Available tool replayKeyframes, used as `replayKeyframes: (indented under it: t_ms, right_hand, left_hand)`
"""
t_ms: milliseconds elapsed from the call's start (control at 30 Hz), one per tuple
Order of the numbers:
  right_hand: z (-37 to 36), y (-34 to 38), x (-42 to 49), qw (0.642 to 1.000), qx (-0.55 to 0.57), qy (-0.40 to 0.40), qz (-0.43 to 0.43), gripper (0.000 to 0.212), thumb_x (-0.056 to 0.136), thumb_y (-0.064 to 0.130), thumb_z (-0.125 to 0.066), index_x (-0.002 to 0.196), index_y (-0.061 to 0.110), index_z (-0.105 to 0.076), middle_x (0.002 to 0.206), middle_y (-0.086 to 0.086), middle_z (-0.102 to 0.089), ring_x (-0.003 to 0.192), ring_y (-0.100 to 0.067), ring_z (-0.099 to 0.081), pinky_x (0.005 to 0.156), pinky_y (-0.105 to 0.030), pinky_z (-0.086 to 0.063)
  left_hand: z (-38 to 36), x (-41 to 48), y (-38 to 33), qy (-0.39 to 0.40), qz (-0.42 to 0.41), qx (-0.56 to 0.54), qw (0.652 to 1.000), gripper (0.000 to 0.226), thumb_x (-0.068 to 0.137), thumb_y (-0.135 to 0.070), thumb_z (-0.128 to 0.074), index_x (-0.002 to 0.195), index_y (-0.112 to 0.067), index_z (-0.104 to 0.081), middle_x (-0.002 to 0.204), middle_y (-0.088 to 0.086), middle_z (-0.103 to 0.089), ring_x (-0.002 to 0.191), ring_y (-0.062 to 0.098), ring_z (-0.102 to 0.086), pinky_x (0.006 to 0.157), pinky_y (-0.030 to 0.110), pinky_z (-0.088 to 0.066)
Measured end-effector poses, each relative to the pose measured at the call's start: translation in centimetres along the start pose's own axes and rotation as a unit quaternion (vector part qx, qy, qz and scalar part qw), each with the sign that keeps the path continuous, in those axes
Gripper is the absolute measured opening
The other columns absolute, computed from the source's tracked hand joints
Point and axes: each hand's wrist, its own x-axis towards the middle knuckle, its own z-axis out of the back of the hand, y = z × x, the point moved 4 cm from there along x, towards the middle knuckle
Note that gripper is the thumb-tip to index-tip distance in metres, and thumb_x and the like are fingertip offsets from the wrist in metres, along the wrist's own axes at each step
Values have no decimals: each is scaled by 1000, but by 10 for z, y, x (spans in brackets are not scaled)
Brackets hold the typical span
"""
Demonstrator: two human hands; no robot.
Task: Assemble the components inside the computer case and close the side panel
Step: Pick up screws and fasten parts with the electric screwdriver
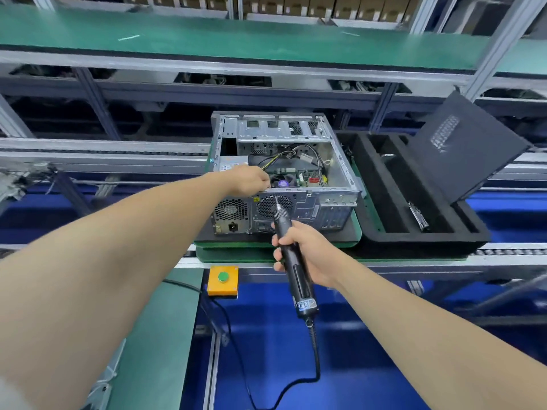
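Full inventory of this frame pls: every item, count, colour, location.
computer case: 1, silver-grey, side open, centre, on the pallet
pallet: 1, green, on the conveyor
foam tray: 1, black, right of the case
side panel: 1, black, tilted, leaning at the tray's right end
metal part: 1, silver, in a tray slot
button box: 1, orange with green button, front rail
cardboard boxes: several, brown, top shelf
screwdriver: 1, black, tip at the case's rear fan grille
cable: 1, black, hanging from the screwdriver
left hand: at the case's near top edge; grip unclear
right hand: grips the screwdriver
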Motion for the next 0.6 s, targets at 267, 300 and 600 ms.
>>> replayKeyframes:
  t_ms: [267, 300, 600]
  right_hand:
    - [-1, -13, 0, 998, -36, 40, -35, 44, 75, 9, -68, 115, 14, -51, 103, -13, -53, 70, -25, -58, 70, -45, -57]
    - [-2, -14, 0, 998, -34, 38, -36, 44, 76, 9, -67, 116, 14, -50, 105, -14, -52, 71, -25, -58, 72, -46, -57]
    - [-15, -17, 2, 995, -95, 21, -39, 36, 95, -1, -63, 118, 17, -42, 108, -13, -48, 69, -21, -57, 67, -43, -58]
  left_hand:
    - [8, -1, 10, 38, 1, -108, 993, 40, 98, 1, -44, 109, -25, -72, 111, 2, -68, 101, 20, -57, 102, 42, -43]
    - [9, 0, 10, 42, 6, -115, 993, 43, 95, 5, -44, 110, -23, -73, 106, 4, -69, 98, 21, -57, 104, 43, -43]
    - [9, 0, 17, 46, 16, -136, 990, 38, 102, 0, -50, 121, -24, -73, 122, -10, -66, 114, 11, -58, 108, 32, -37]
